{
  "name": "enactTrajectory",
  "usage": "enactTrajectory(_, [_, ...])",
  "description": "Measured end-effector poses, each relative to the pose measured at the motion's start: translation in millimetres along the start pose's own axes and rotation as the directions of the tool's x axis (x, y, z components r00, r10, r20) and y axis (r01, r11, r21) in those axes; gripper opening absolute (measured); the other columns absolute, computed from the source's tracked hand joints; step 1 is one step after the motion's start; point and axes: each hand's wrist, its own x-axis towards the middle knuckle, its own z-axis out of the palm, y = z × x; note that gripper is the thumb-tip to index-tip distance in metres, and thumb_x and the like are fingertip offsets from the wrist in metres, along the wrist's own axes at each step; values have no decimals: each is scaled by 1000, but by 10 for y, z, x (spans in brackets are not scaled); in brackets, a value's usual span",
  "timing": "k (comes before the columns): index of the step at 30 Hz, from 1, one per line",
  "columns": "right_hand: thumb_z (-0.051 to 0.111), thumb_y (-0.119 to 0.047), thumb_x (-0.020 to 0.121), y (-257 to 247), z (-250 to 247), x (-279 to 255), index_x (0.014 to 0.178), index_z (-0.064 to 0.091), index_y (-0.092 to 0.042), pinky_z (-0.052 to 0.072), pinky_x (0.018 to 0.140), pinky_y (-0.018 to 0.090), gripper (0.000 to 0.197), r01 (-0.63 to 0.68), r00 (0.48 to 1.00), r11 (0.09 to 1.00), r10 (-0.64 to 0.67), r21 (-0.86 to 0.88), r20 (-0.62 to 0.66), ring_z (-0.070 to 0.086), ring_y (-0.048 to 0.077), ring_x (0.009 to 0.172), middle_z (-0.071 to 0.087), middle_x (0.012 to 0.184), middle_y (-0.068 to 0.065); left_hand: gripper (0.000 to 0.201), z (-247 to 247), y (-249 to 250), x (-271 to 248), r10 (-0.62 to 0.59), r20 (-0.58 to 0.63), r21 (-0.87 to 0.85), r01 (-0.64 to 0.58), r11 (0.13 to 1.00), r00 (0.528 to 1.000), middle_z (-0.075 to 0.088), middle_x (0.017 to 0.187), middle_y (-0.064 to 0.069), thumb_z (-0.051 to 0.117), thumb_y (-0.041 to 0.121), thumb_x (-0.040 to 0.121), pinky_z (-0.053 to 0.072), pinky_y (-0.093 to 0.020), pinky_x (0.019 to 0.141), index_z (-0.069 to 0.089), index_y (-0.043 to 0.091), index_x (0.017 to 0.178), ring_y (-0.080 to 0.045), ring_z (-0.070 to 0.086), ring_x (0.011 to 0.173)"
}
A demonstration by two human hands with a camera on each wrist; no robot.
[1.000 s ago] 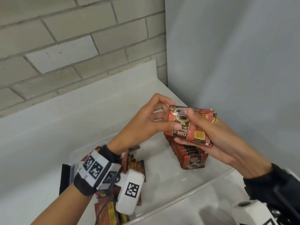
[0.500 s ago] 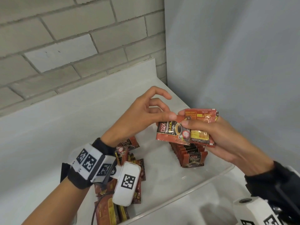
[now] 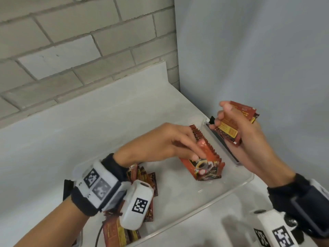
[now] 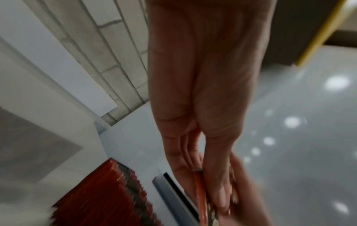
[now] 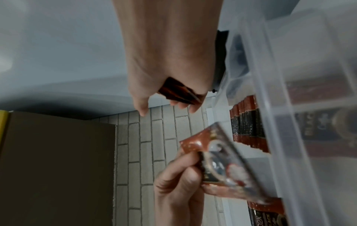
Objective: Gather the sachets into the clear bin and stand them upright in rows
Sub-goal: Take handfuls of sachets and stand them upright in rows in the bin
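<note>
Bin [image 3: 236, 184] floor: loose sachets [image 3: 142, 177] half-hidden, maybe flat.

Corner of a brick room

Pale brick wall [image 3: 71, 41] meets a plain grey wall [image 3: 258, 50]; white desk [image 3: 80, 131] below.

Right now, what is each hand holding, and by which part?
Left hand pinches one sachet by its top edge over the upright row. Right hand grips a small stack of sachets around its middle.
</note>
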Motion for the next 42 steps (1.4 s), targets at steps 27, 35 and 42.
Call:
enactTrajectory(27, [69, -36, 81, 107, -18, 35, 84, 62, -21, 54, 74, 30, 17, -11, 1000, 989, 8, 146, 19, 57, 16, 68, 55, 74, 5, 29, 680, -327, 316, 256, 219, 690, -334, 642, 942, 37, 93, -3, 64, 18, 88, 21, -27, 70, 69, 24, 116, -14, 24, 87])
enactTrajectory(35, [46, 1, 90, 127, -60, 41, 122, 46, -12, 57, 82, 33, 35, -41, 997, 986, 30, 164, 68, 63, 20, 76, 61, 81, 7, 29, 711, -317, 325, 232, 238, 677, -333, 657, 943, 23, 93, 4, 55, 24, 95, 17, -26, 71, 64, 32, 121, -11, 17, 88])
enactTrajectory(42, [45, 0, 96, 117, -38, 17, 129, 52, -7, 55, 90, 33, 34, -48, 995, 999, 47, 8, 92, 68, 26, 106, 69, 117, 13, 28, 580, -304, 314, 300, 159, 565, -336, 754, 941, 32, 91, -1, 58, 23, 93, 41, -38, 77, 65, 21, 120, -18, 31, 89])
